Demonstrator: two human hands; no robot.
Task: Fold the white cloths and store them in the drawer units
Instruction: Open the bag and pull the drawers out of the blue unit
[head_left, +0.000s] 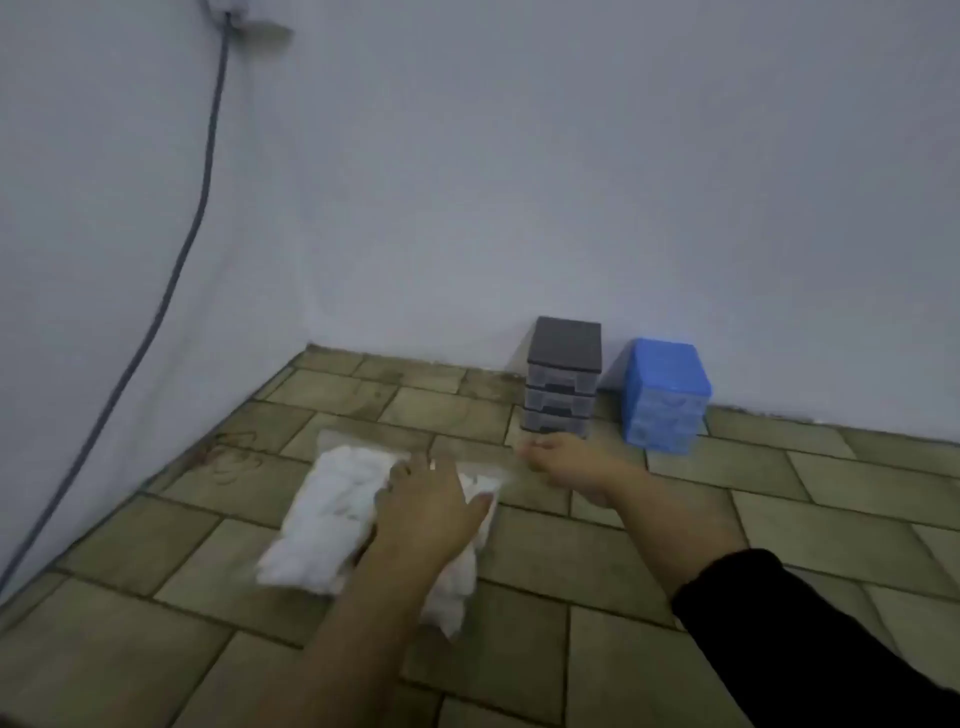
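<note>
The left hand (423, 512) covers the middle of the white cloths (332, 514), so that part cannot be seen. The right hand (566, 460) is blurry, and its fingers cannot be made out. The gray cable (171, 291) runs off the left edge.

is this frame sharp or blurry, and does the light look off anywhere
Head view: soft all over, the right hand smeared by motion, the left hand blurred on the overexposed white cloths; dim bluish light, the blue drawer unit glowing; the cable bowed by the wide lens.
</note>
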